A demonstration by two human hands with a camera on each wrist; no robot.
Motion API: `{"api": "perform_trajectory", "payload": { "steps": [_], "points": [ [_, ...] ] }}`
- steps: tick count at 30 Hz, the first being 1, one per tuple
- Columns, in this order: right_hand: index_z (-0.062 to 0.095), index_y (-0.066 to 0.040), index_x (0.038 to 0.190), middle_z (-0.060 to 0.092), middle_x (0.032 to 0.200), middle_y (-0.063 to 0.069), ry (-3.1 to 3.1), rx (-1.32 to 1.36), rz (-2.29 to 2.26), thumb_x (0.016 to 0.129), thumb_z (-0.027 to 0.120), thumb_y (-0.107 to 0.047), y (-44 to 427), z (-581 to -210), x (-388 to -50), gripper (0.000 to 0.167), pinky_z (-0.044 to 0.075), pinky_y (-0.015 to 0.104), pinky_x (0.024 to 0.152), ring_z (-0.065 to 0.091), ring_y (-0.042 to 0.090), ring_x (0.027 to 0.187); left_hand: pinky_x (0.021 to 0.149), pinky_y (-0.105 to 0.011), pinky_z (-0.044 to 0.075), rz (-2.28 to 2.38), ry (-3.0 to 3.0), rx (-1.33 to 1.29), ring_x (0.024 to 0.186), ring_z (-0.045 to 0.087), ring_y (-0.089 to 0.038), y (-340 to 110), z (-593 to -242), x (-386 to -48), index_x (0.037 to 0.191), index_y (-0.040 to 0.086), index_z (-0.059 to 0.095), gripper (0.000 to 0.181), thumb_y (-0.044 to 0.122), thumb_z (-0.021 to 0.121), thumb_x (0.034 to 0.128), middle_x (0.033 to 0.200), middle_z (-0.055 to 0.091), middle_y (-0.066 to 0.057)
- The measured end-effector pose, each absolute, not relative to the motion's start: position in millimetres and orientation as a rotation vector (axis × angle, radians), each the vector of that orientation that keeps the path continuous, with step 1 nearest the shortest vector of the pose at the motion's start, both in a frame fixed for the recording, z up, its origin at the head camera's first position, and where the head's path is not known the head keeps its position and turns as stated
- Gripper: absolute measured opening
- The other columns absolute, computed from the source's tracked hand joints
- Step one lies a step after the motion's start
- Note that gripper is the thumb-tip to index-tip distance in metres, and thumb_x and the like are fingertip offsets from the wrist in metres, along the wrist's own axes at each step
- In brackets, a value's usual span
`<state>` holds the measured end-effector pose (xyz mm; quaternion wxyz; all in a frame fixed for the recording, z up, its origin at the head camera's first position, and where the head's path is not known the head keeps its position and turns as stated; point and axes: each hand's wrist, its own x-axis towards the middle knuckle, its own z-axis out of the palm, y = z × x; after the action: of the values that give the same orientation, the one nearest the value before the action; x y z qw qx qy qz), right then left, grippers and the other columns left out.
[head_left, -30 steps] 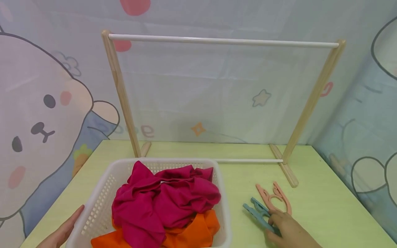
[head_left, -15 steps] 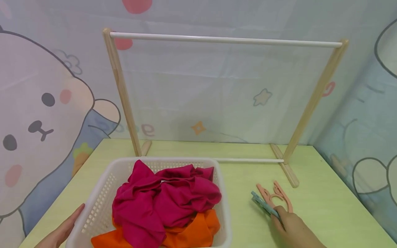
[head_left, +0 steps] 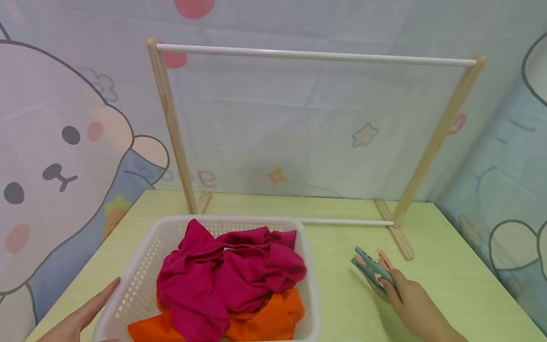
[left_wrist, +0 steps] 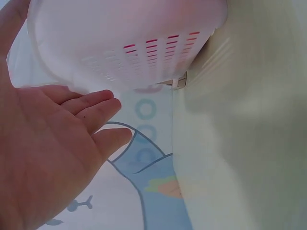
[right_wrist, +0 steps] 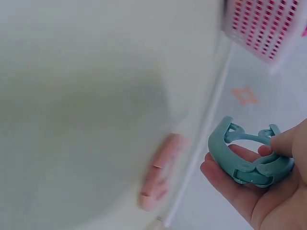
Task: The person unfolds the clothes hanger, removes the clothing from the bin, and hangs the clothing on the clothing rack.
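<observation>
My right hand (head_left: 416,304) holds a folded blue-green folding clothes hanger (right_wrist: 228,153) above the table, with thumb and fingers pinching it. Below the hanger lies a pink folding hanger (right_wrist: 158,177), partly hidden in the head view by the blue-green one. On the left, my left hand (head_left: 81,318) rests against the side of a white perforated basket (head_left: 314,294). Its fingers look straight or relaxed in the left wrist view. Crumpled magenta cloth (head_left: 243,266) fills the basket, lying over orange cloth (head_left: 278,316).
Behind the basket stands a rack with wooden legs (head_left: 440,137) and a white top bar (head_left: 299,54). A lower white bar (head_left: 346,222) runs near the pale green table (head_left: 342,313). Printed fabric (head_left: 256,133) hangs round the back and sides.
My right hand has lifted the blue-green hanger off the table and turned it, now over the pink one. The left hand stays at the basket. The head view shifts slightly.
</observation>
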<state>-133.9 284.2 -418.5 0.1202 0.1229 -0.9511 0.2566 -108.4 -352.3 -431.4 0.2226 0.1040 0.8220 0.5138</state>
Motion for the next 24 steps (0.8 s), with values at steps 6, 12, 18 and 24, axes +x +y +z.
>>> {"api": "perform_trajectory", "payload": {
  "steps": [6,12,18,24],
  "points": [
    [0.056,0.0,0.107,0.051,0.066,-0.006,-2.695,0.417,0.813,0.099,0.052,-0.008,280,-384,-141,0.012,0.037,0.021,0.046,0.04,-0.001,0.05,0.082,-0.048,0.053,1.009,2.795,0.467,0.108,0.024,0.027,-346,-406,-110,0.156,0.023,0.009,0.092,0.023,0.07,0.0881,0.155,0.023,0.003],
    [0.059,-0.003,0.111,0.062,0.073,-0.005,-2.562,0.493,0.811,0.099,0.052,-0.007,272,-352,-147,0.014,0.039,0.021,0.046,0.047,-0.001,0.053,0.081,-0.048,0.053,0.743,3.037,0.68,0.119,0.025,0.022,-313,-359,-121,0.154,0.025,0.022,0.095,0.035,0.079,0.0787,0.15,0.038,-0.007],
    [0.061,-0.006,0.113,0.072,0.103,0.009,-2.496,0.509,0.846,0.1,0.051,-0.009,255,-325,-152,0.016,0.047,0.024,0.056,0.07,0.032,0.088,0.092,-0.054,0.048,0.849,2.898,0.807,0.136,0.037,-0.026,-265,-315,-135,0.154,0.026,0.024,0.09,0.044,0.074,0.0813,0.152,0.035,-0.007],
    [0.062,-0.006,0.108,0.072,0.101,0.005,-2.438,0.539,0.938,0.101,0.05,-0.01,231,-311,-154,0.014,0.049,0.023,0.064,0.07,0.023,0.091,0.095,-0.058,0.044,0.984,2.833,0.933,0.135,0.038,-0.037,-223,-286,-142,0.152,0.018,0.031,0.079,0.043,0.069,0.0871,0.15,0.04,-0.008]
  ]
}}
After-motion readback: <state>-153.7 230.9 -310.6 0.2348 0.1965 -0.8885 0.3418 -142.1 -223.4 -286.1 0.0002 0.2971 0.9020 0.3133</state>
